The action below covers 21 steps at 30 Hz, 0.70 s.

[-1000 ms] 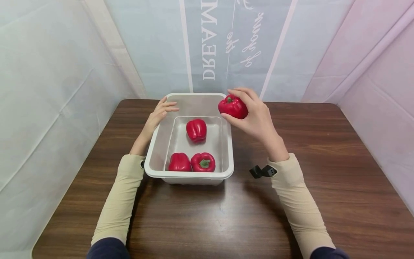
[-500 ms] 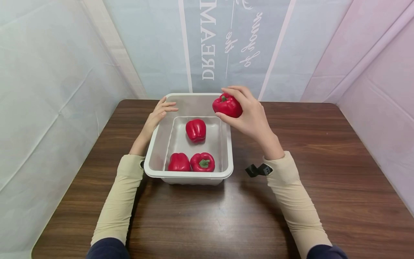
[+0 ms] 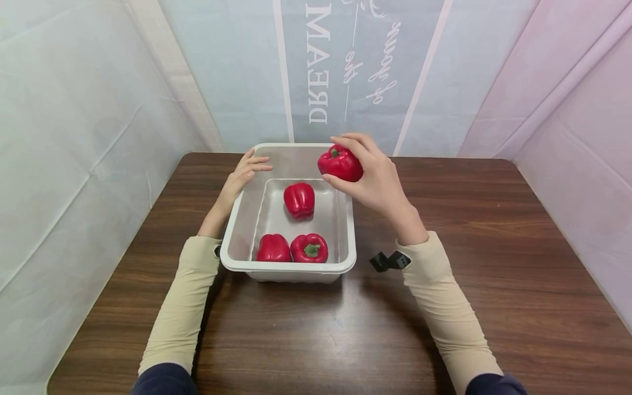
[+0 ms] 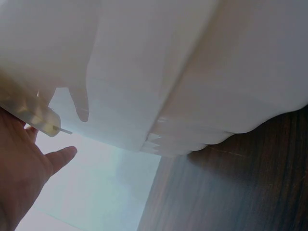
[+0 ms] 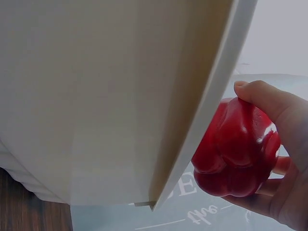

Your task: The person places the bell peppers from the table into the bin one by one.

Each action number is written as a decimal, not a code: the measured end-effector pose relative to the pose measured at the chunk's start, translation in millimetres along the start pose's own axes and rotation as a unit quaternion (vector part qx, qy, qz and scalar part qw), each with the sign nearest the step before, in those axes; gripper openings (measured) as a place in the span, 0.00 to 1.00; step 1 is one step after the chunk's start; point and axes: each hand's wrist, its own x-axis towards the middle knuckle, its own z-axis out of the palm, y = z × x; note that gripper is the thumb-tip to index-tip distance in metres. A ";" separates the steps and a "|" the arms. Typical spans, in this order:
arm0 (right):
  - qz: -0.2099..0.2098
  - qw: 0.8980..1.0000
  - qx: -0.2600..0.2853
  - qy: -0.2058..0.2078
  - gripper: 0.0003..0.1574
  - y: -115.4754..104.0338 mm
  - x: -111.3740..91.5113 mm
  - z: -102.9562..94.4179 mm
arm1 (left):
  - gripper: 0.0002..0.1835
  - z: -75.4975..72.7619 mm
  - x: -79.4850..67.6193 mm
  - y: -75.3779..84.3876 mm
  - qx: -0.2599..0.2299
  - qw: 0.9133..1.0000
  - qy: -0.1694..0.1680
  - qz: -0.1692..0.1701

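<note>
My right hand (image 3: 377, 178) grips a red bell pepper (image 3: 340, 163) between thumb and fingers, over the far right rim of a pale grey plastic tub (image 3: 349, 236). In the right wrist view the same pepper (image 5: 236, 149) shows past the tub's rim (image 5: 211, 101), partly hidden by it. At the tub's left rim rests my left hand (image 3: 236, 184), its fingers extended over the edge. Inside the tub lie three more red peppers: one pepper (image 3: 299, 199) toward the back, and a pair side by side at the front, a left pepper (image 3: 274, 248) and a right pepper (image 3: 309, 248) with its green stem showing.
The tub stands on a dark wood-grain table (image 3: 494, 263). Behind it hangs a pale blue cloth (image 3: 237, 66) with mirrored lettering, and white cloth walls (image 3: 74, 164) flank the sides. A small black device (image 3: 390, 261) is strapped at the right wrist.
My right hand has moved left with the pepper, from beside the tub's right rim to over it. The left hand, the tub and the peppers in it stay in place.
</note>
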 end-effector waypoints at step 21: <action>-0.013 1.000 0.009 -0.003 0.38 -7.3 2.9 8.8 | 0.19 -1.3 -0.6 -3.0 0.003 1.000 -0.002 0.005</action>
